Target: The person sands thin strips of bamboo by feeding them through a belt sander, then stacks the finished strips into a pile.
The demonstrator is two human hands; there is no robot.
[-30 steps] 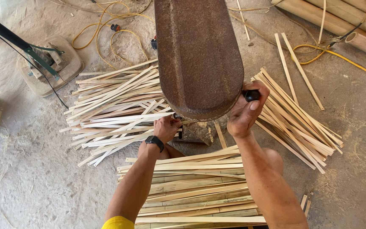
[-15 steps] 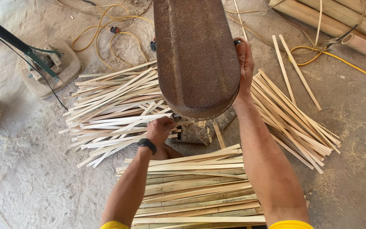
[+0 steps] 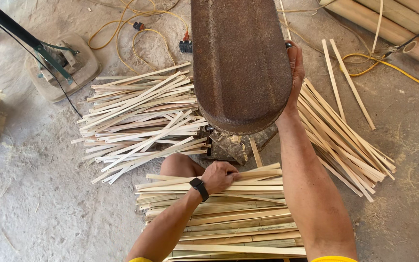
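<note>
Near the person's lap lies a stack of bamboo strips (image 3: 229, 218). On its far end sits the left hand (image 3: 220, 176), fingers curled down on the top strips. Far up on the right, the right hand (image 3: 294, 73) is pressed flat on the side of the rusty metal cover (image 3: 241, 63). More loose sticks (image 3: 141, 121) lie to the left.

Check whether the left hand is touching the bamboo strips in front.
Touching: the head view shows the left hand resting on the near stack of bamboo strips, fingers curled over the top ones.
</note>
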